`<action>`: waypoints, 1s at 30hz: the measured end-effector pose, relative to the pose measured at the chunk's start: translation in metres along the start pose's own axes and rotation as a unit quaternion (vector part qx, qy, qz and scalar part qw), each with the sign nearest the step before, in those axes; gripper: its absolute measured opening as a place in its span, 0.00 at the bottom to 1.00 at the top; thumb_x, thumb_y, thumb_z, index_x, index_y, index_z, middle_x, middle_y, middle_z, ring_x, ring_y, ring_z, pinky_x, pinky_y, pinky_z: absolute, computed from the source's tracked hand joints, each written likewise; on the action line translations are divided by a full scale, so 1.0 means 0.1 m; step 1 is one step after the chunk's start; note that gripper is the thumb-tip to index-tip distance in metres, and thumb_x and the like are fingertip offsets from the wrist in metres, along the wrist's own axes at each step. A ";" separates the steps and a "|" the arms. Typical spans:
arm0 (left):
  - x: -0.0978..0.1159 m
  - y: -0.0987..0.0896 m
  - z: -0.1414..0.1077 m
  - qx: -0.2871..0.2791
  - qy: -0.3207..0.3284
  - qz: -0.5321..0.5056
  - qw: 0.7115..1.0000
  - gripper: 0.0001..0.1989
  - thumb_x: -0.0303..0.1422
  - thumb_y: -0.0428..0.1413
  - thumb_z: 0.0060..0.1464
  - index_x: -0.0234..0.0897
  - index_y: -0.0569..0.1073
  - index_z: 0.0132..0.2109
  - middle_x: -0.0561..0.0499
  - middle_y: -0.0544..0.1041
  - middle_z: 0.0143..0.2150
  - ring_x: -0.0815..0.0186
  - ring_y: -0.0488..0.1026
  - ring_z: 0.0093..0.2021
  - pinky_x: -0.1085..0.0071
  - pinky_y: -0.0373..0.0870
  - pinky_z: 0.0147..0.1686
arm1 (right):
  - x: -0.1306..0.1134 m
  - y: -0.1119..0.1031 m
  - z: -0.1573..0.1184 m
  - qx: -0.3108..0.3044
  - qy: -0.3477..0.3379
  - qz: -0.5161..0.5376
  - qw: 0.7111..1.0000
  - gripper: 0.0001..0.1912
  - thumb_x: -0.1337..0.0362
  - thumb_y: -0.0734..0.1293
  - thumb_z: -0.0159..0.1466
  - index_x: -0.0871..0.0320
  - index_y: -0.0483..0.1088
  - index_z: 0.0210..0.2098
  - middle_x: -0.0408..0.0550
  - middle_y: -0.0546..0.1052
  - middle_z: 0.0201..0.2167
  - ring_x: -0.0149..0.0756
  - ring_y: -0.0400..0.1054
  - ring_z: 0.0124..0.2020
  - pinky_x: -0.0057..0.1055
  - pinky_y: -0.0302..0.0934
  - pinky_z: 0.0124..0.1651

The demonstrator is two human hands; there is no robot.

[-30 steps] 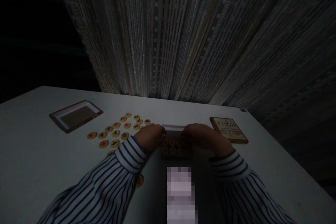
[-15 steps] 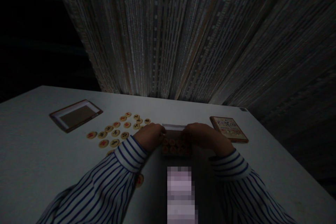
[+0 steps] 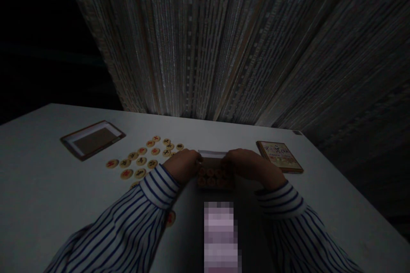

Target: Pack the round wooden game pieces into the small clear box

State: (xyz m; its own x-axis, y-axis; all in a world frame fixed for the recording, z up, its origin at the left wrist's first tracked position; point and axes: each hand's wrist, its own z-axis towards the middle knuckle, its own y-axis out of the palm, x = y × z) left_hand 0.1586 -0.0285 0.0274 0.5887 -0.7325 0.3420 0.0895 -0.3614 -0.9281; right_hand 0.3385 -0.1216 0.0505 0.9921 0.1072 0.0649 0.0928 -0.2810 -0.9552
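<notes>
The small box (image 3: 213, 163), between left hand (image 3: 184, 166) and right hand (image 3: 251, 167) on the surface (image 3: 198, 130), contains round pieces (image 3: 210, 178) in rows; whether the fingers grip it is indeterminate.

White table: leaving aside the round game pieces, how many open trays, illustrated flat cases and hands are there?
Open trays: 2 (left tray, middle tray)
Illustrated flat case: 1
Hands: 2 (left hand, right hand)
Total: 5

Striped shirt sleeves (image 3: 112, 222), white or pale w/ dark blue stripes, long, loose; buttonless-looking cuffs (image 3: 160, 187) striped too; hands bare.
</notes>
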 end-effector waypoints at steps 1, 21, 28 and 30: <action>0.00 0.00 0.00 -0.001 -0.001 0.001 1.000 0.17 0.30 0.48 0.50 0.36 0.74 0.45 0.43 0.78 0.40 0.60 0.74 0.41 0.68 0.67 0.40 | 0.00 0.00 0.00 -0.004 0.001 0.003 1.000 0.14 0.71 0.59 0.58 0.55 0.73 0.39 0.50 0.78 0.36 0.39 0.72 0.37 0.29 0.62 0.33; 0.03 -0.04 -0.02 -0.010 -0.006 -0.008 1.000 0.18 0.30 0.47 0.50 0.36 0.74 0.47 0.43 0.78 0.40 0.59 0.74 0.41 0.67 0.67 0.40 | 0.10 -0.04 -0.06 0.064 0.024 0.047 0.997 0.17 0.69 0.58 0.59 0.55 0.71 0.45 0.50 0.76 0.43 0.39 0.69 0.44 0.33 0.61 0.44; 0.00 -0.02 -0.01 -0.005 0.003 0.003 1.000 0.18 0.30 0.48 0.50 0.37 0.74 0.46 0.44 0.79 0.39 0.60 0.74 0.40 0.68 0.67 0.39 | 0.11 0.00 -0.06 0.076 0.022 0.043 0.996 0.16 0.68 0.58 0.59 0.55 0.71 0.44 0.49 0.76 0.42 0.39 0.69 0.44 0.32 0.60 0.43; 0.00 -0.01 -0.01 0.002 0.003 0.002 1.000 0.17 0.30 0.48 0.50 0.37 0.74 0.46 0.44 0.79 0.38 0.60 0.74 0.40 0.68 0.67 0.39 | 0.11 0.00 -0.07 0.086 0.029 0.039 0.995 0.16 0.69 0.58 0.59 0.55 0.71 0.44 0.49 0.76 0.42 0.39 0.69 0.44 0.32 0.60 0.42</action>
State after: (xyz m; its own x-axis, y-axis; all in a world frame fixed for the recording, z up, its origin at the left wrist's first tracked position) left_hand 0.1579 -0.0290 0.0288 0.5842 -0.7369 0.3400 0.0910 -0.3569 -0.9297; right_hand 0.3497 -0.1266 0.0535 0.9994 0.0348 0.0007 0.0049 -0.1193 -0.9928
